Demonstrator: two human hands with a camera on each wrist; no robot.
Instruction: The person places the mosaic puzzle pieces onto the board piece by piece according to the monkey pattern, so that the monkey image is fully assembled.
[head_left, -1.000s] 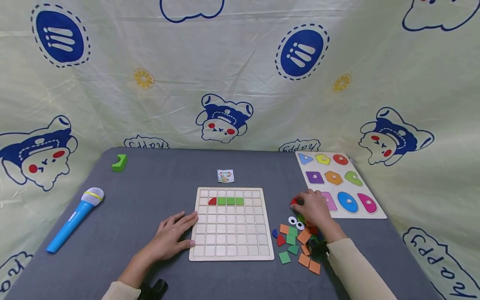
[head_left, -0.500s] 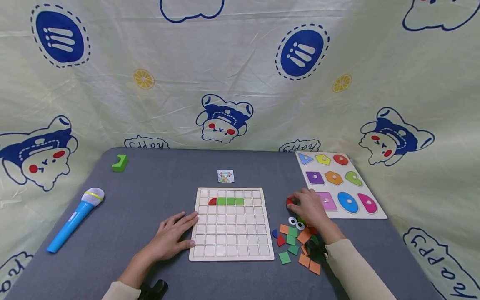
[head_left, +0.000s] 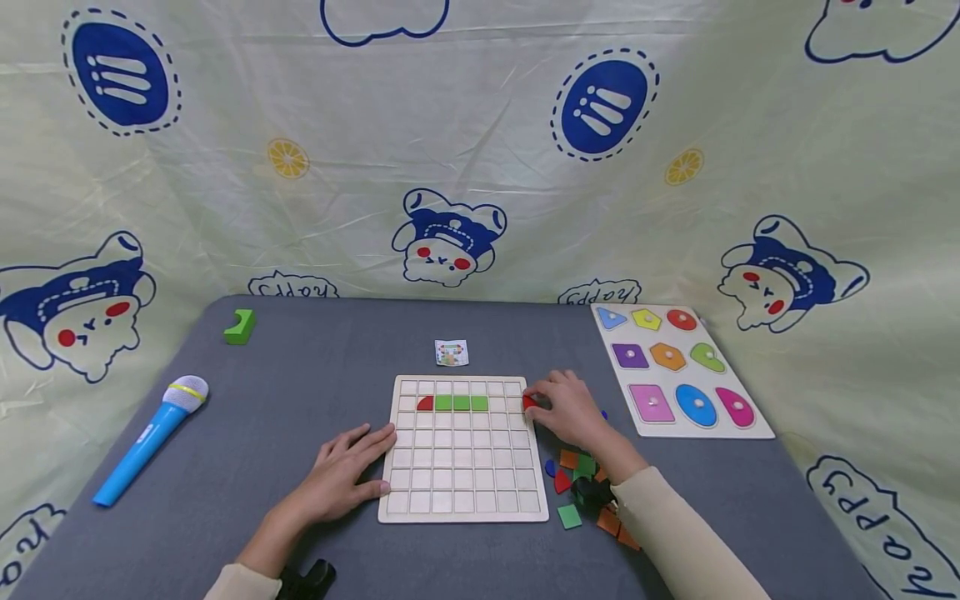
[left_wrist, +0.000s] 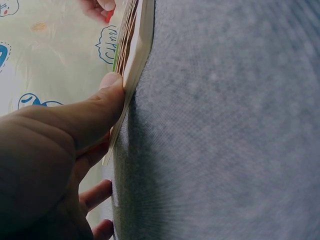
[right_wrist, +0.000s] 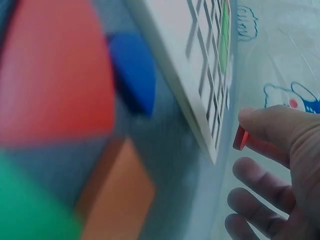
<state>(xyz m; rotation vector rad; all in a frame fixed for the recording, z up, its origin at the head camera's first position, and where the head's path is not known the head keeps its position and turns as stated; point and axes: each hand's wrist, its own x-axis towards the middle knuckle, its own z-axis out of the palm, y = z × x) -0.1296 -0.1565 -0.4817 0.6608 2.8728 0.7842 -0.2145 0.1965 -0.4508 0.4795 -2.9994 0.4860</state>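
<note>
A white grid board [head_left: 461, 479] lies mid-table, with one red quarter-round tile [head_left: 425, 403] and three green square tiles [head_left: 461, 402] set in its second row. My left hand [head_left: 341, 471] rests at the board's left edge, fingers extended, thumb and index touching the rim. Between thumb and index, my right hand [head_left: 573, 410] pinches a red tile [right_wrist: 241, 137] over the board's upper right edge; its other fingers hang loosely curved. Below the right forearm lies a loose heap of tiles, among them an orange tile [head_left: 568, 459] and a green tile [head_left: 569, 517]; the sleeve hides part of it.
A small printed card [head_left: 451, 352] lies beyond the board. At the back right is a shape puzzle board [head_left: 652, 383] with knobbed pieces. A toy microphone [head_left: 153, 437] lies at the left, a green notched block [head_left: 240, 326] at the far left corner. A printed curtain hangs behind the table.
My right hand has moved left from the tile heap to the grid board's right edge, carrying the red tile. The left hand has stayed in place.
</note>
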